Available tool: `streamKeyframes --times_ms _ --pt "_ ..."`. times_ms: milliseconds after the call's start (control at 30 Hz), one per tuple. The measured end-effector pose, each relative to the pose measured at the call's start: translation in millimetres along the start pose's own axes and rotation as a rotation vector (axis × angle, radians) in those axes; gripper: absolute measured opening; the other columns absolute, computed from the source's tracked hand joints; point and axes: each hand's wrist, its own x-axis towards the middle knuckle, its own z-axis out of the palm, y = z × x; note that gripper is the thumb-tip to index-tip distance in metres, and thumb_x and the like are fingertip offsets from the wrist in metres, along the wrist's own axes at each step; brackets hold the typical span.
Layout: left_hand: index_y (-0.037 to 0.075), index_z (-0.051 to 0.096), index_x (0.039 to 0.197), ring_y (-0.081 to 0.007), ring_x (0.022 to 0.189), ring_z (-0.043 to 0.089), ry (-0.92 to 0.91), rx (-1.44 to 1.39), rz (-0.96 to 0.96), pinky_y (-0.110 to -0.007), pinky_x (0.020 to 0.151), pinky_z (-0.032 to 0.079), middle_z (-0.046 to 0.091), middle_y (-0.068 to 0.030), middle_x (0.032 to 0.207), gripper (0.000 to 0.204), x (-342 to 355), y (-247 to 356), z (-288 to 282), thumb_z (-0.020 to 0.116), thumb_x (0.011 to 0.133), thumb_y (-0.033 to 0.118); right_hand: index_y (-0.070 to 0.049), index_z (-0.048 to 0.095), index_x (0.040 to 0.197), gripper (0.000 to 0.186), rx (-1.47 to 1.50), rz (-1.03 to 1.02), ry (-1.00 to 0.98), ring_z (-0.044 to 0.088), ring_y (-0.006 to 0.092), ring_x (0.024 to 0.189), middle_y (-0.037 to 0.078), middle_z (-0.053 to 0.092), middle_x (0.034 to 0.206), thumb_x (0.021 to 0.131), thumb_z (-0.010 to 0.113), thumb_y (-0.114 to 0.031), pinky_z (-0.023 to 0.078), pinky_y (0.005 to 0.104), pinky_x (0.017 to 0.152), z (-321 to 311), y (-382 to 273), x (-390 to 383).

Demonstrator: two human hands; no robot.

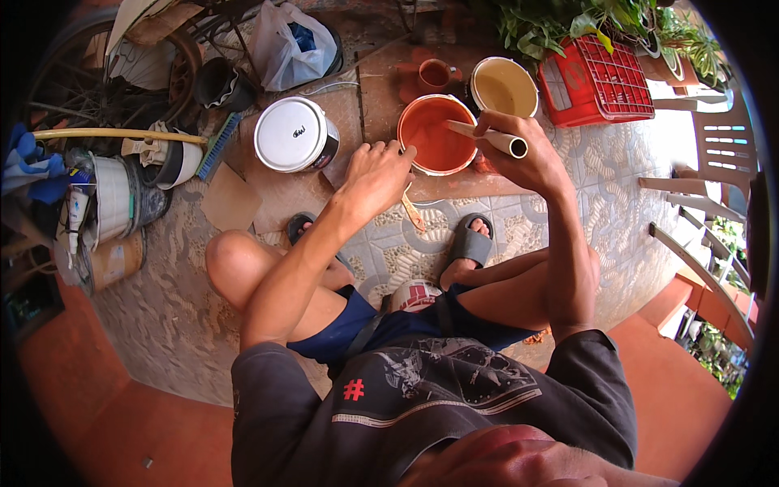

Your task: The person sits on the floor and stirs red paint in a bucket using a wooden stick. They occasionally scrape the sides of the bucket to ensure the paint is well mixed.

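A white-rimmed bucket (445, 173) of red-orange paint (430, 138) stands in front of me. My left hand (377, 174) is closed at its left rim, fingers curled over the edge. In my right hand (523, 150) is a pale hollow tube (461, 128), gripped near its open end; its far end reaches into the paint. Below my left hand, a light wooden stick-like piece (414, 213) lies on the floor, smeared with orange; its upper part is hidden.
Left of the paint stands a lidded white bucket (294, 134). Beyond it are a beige-filled bucket (505, 85), a reddish cup (435, 75) and a red crate (596, 81). A blue-bristled broom (219, 146) and tubs crowd the left; a plastic chair (722, 150) stands right.
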Motion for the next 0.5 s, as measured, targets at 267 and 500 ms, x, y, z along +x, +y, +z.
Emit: streamKeyframes --times_ms 267,500 --pt "0.007 0.064 0.125 -0.0360 0.101 0.071 0.037 0.000 0.005 -0.049 0.086 0.053 0.070 -0.0143 0.102 0.036 -3 0 5 0.073 0.093 0.022 -0.003 0.070 0.096 0.010 0.148 0.096 -0.184 0.071 0.0255 0.075 0.011 0.072 0.079 0.090 0.069 -0.012 0.055 0.0389 0.071 3 4 2" --pt "0.006 0.064 0.126 -0.0360 0.102 0.070 -0.009 -0.016 0.001 -0.050 0.086 0.053 0.070 -0.0150 0.104 0.037 -1 0 3 0.073 0.093 0.021 -0.003 0.069 0.096 0.009 0.020 -0.020 -0.010 0.072 0.0213 0.073 0.009 0.072 0.079 0.090 0.070 -0.010 0.055 0.0357 0.070 3 11 -1"
